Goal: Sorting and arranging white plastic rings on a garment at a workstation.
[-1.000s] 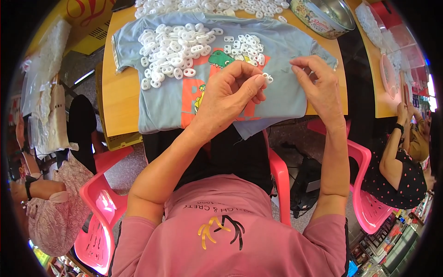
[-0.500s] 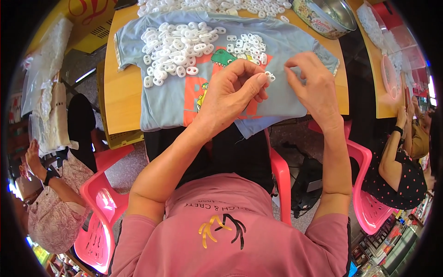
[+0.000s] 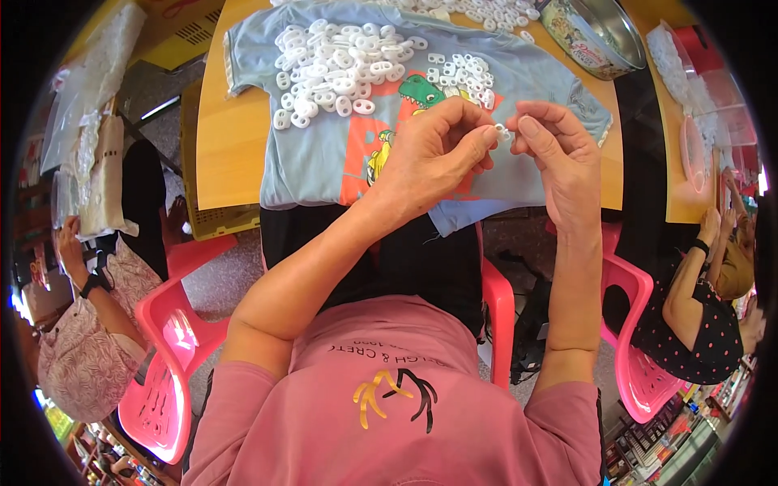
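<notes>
My left hand (image 3: 433,158) is closed, pinching a small white plastic piece (image 3: 502,133) with a looped outline between thumb and forefinger. My right hand (image 3: 566,158) meets it from the other side, thumb and fingers drawn together at the piece's right edge. Under both hands lies a light blue T-shirt (image 3: 519,182) with a dinosaur print, spread over the table. A large pile of white oval two-hole plastic pieces (image 3: 340,65) sits on the shirt to the left. Beyond my hands is a smaller cluster of squarish white two-hole pieces (image 3: 466,71).
More white pieces (image 3: 486,12) lie along the far side of the wooden table (image 3: 231,154). A round metal tin (image 3: 592,40) stands at the far right. Pink chairs (image 3: 166,389) flank me. Other people sit left and right, one in a dotted black garment (image 3: 697,340).
My right hand has turned and come in to the small piece, its fingers closing from a spread pose. My left hand still pinches the piece. The whole view has shifted slightly.
</notes>
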A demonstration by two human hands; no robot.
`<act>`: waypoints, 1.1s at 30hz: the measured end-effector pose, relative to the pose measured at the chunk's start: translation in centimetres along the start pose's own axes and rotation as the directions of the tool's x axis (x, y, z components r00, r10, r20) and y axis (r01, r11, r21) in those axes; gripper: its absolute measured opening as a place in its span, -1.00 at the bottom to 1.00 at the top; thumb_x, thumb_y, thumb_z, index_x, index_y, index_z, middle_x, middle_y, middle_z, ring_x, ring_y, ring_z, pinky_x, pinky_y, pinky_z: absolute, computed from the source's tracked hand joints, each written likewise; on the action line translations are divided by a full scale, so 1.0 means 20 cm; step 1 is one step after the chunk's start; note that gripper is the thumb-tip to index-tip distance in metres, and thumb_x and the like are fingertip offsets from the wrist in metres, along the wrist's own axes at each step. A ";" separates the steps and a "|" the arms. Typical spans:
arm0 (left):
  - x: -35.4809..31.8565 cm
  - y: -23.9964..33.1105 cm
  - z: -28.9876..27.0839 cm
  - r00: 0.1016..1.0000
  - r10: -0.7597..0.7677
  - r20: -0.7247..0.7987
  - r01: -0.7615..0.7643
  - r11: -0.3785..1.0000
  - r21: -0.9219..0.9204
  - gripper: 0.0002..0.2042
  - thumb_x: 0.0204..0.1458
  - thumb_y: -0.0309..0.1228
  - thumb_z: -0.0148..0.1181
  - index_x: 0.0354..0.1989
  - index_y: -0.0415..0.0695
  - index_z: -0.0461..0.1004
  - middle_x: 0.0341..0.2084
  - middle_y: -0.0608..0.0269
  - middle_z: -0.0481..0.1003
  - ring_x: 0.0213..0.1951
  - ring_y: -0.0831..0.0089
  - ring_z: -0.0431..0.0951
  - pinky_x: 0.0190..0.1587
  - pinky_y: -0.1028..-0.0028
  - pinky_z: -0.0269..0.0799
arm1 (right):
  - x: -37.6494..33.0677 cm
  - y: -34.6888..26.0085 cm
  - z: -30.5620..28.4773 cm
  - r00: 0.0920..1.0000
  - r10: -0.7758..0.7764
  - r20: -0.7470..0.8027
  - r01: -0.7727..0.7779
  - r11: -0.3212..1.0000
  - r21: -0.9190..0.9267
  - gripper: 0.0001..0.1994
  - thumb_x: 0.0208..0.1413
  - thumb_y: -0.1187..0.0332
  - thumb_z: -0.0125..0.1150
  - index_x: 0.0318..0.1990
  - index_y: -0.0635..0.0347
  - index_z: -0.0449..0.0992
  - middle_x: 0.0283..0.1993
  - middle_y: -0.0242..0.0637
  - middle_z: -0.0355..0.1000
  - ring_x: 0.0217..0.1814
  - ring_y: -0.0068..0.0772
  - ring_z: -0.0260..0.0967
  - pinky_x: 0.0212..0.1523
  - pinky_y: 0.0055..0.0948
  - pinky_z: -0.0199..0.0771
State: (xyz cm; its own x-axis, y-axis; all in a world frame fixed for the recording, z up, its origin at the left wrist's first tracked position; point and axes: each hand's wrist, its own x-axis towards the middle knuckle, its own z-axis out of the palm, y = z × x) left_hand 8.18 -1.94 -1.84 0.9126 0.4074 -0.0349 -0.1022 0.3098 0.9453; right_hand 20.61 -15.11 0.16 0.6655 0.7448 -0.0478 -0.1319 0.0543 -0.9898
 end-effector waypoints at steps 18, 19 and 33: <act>0.00 -0.01 -0.02 0.998 0.051 -0.022 -0.050 0.998 0.041 -0.86 0.14 -0.46 0.14 -0.27 -0.30 0.43 -0.47 0.35 0.47 -0.46 0.67 0.46 -0.42 0.63 0.41 | -0.05 0.05 0.10 0.993 0.095 -0.070 -0.086 0.989 0.124 -0.83 0.18 0.35 0.20 -0.17 0.25 0.53 -0.38 -0.47 0.41 -0.44 -0.70 0.25 -0.40 -0.62 0.27; 0.00 -0.01 -0.02 0.999 0.051 -0.019 -0.050 0.998 0.046 -0.86 0.14 -0.45 0.14 -0.27 -0.30 0.43 -0.48 0.35 0.47 -0.46 0.67 0.46 -0.42 0.63 0.40 | -0.05 0.05 0.10 0.993 0.095 -0.070 -0.086 0.989 0.124 -0.83 0.18 0.35 0.20 -0.17 0.25 0.53 -0.38 -0.47 0.41 -0.44 -0.70 0.25 -0.40 -0.62 0.27; -0.01 0.01 -0.02 0.999 -0.030 -0.017 0.031 0.997 0.069 -0.84 0.17 -0.41 0.12 -0.25 -0.28 0.41 -0.46 0.30 0.49 -0.44 0.63 0.50 -0.42 0.61 0.42 | -0.06 0.08 0.12 0.985 -0.087 -0.152 0.068 0.990 -0.126 -0.83 0.16 0.35 0.24 -0.22 0.29 0.52 -0.39 -0.45 0.45 -0.45 -0.75 0.27 -0.42 -0.71 0.28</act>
State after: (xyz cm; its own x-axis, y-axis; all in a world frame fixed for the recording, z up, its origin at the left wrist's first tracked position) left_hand 7.91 -1.66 -1.82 0.9084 0.4125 -0.0689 -0.0458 0.2619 0.9640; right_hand 17.86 -14.34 -1.12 0.7785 0.6274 0.0187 0.0071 0.0209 -0.9998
